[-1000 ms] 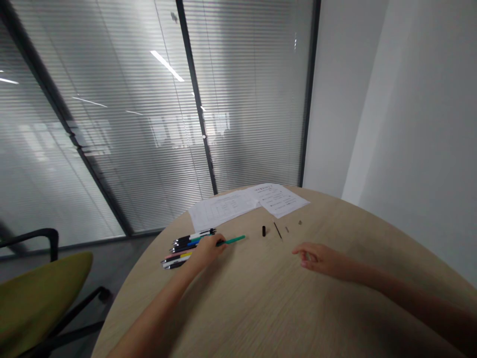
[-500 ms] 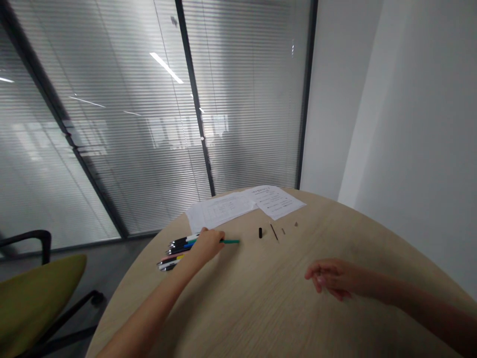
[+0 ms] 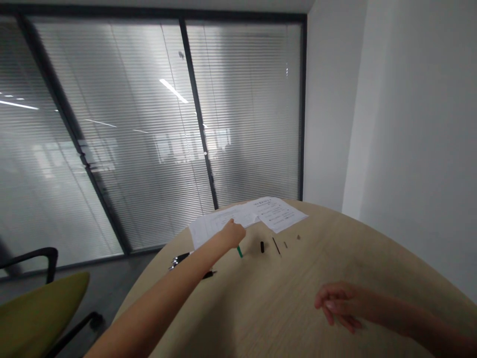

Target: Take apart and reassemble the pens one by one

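My left hand is closed round a green pen and holds it above the round wooden table, near the front edge of the white sheets of paper. Only the pen's lower end shows below the fingers. My left forearm covers most of a bunch of pens lying at the table's left side. My right hand hovers low over the table at the right, fingers loosely curled, with nothing visible in it. Between the hands lie a small black cap, a thin dark refill and two tiny parts.
A chair with a green seat and black armrest stands at the lower left. Glass walls with closed blinds rise behind the table, and a white wall runs along the right.
My left hand has lifted the green pen off the table and carried it away from the pen bunch toward the papers. My right hand has drawn back toward me.
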`<state>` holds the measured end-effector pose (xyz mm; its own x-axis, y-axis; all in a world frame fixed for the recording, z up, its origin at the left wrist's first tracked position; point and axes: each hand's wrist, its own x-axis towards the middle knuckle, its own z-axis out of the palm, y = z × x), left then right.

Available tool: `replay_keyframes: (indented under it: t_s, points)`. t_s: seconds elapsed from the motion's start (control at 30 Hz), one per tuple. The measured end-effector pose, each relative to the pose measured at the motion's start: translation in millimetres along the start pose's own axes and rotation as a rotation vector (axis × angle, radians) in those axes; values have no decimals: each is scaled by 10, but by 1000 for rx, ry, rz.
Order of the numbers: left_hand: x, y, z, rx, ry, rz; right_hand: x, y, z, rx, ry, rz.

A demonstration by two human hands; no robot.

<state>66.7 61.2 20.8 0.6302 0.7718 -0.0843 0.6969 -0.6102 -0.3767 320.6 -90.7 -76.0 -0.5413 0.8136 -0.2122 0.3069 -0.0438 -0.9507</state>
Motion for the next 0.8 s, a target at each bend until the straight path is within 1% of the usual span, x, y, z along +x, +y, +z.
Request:
replay_keyframes:
  t_s: [0.13, 0.27, 0.43, 0.53, 0.67, 0.8]
  points:
    - [274, -2, -55, -28, -53, -20, -2, -30, 21, -22, 16, 39]
    - [430, 23, -116, -62, -80, -47, -11, -79, 39, -36, 23, 51]
    - [458, 45, -156, -60, -178, -42, -79, -177, 58, -72, 29, 131]
    - [458, 23, -159, -52, -217, -36, -120, -141, 54, -93, -11, 100]
    - [485, -25, -179, -30, -217, -46, -148, -43, 62, -159, -68, 58]
    - [482, -47, -254, -27, -191, -68, -165, -24, 80, -223, -111, 31]
